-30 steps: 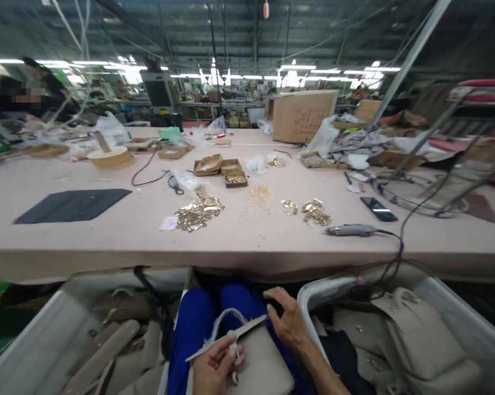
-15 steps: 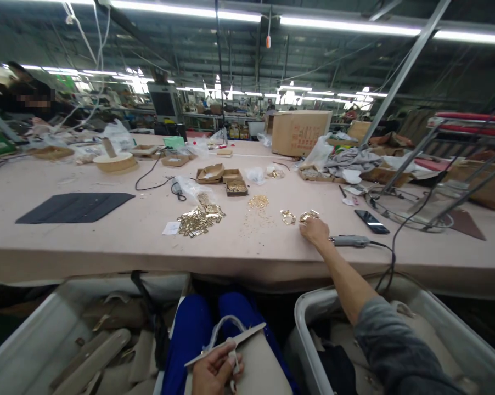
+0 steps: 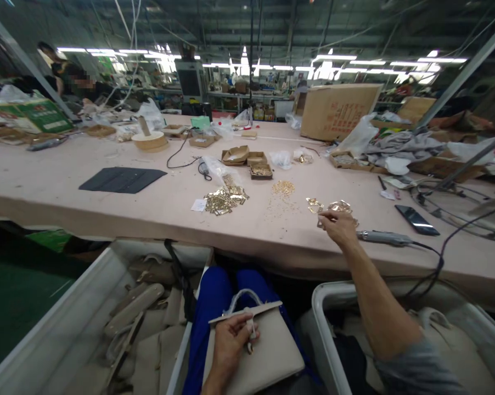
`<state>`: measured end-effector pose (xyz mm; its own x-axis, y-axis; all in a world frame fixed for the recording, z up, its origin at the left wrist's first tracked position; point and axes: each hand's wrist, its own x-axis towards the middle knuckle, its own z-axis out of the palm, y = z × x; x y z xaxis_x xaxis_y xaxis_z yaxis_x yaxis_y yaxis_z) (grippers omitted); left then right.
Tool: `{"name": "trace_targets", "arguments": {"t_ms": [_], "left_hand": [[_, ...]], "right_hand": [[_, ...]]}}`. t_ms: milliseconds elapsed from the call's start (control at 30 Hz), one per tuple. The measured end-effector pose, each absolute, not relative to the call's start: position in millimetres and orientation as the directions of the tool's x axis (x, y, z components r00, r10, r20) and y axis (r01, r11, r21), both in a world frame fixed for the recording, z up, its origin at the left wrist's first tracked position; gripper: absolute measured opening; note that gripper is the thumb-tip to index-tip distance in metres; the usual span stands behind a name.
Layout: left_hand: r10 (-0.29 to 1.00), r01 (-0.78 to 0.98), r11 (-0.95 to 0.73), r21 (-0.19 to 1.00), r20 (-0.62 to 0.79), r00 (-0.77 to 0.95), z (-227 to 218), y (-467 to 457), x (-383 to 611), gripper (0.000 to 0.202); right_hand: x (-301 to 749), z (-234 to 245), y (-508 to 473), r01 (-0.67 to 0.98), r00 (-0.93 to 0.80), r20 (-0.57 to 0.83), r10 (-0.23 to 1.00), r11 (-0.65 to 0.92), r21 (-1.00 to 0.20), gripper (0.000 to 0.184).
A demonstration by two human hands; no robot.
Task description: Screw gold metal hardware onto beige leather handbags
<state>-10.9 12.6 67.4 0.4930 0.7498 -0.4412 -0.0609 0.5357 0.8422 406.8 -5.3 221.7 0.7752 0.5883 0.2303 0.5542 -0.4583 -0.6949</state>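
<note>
The beige handbag (image 3: 268, 348) rests on the person's lap, across the blue trouser legs (image 3: 217, 285), with its top handle (image 3: 247, 292) standing upright at the far edge. The left hand (image 3: 231, 345) pinches a narrow strap (image 3: 251, 328) at the bag's flap between thumb and fingers. The right hand (image 3: 341, 226) is extended over the cloth-covered surface (image 3: 247, 236), at the near side of a pile of gold-tone metal fittings (image 3: 340, 206); its thumb and fingertips are drawn together (whether they grip a fitting cannot be told at this scale). A smaller cluster of fittings (image 3: 314, 205) lies just beyond the fingertips, to the left. The grey electric screwdriver (image 3: 385, 237) lies to the right of this hand, its cable leading off to the right; a smartphone (image 3: 417, 220) lies beyond it. A larger heap of fittings (image 3: 225, 200) occupies the surface farther left, beside a white paper slip (image 3: 198, 205). Bins flank the lap: the left bin (image 3: 78, 307) and the right bin (image 3: 319, 307) both contain beige bags.
</note>
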Motion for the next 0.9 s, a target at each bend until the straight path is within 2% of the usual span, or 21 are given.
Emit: {"name": "trace_targets", "arguments": {"t_ms": [67, 133, 233, 400, 467, 567, 733, 900], "left_hand": [[0.753, -0.075, 0.538, 0.839, -0.439, 0.491, 69.7, 12.1, -10.2, 0.065], [0.747, -0.083, 0.546, 0.834, -0.44, 0.498, 71.4, 10.8, -9.8, 0.063], [0.734, -0.08, 0.549, 0.832, -0.434, 0.522, 72.1, 8.5, -10.8, 0.061], [0.745, -0.041, 0.475, 0.879, -0.377, 0.55, 67.4, 7.7, -13.3, 0.056], [0.762, -0.036, 0.459, 0.888, -0.372, 0.53, 64.3, 7.6, -13.3, 0.053], [0.778, -0.053, 0.461, 0.886, -0.375, 0.504, 60.9, 6.9, -12.8, 0.05], [0.776, -0.117, 0.473, 0.873, -0.349, 0.526, 58.2, 5.8, -14.0, 0.052], [0.786, -0.159, 0.456, 0.876, -0.312, 0.533, 56.1, 6.2, -16.5, 0.047]], "right_hand": [[354.7, 208.2, -21.4, 0.382, 0.681, 0.122, 0.722, -0.207, -0.901, 0.034], [295.8, 188.9, -36.4, 0.143, 0.562, -0.01, 0.827, -0.109, -0.984, 0.034], [216.7, 154.1, -53.2, -0.111, 0.422, -0.167, 0.891, -0.132, -0.985, 0.034], [150.4, 104.4, -65.0, -0.339, 0.389, -0.368, 0.844, -0.24, -0.91, 0.041], [143.2, 95.0, -67.0, -0.373, 0.364, -0.415, 0.834, -0.278, -0.885, 0.041], [140.2, 91.7, -68.9, -0.33, 0.318, -0.411, 0.854, -0.307, -0.893, 0.039], [135.2, 87.6, -69.9, -0.326, 0.431, -0.427, 0.795, -0.304, -0.895, 0.042], [132.6, 82.7, -70.9, -0.295, 0.468, -0.428, 0.773, -0.32, -0.9, 0.044]]}}
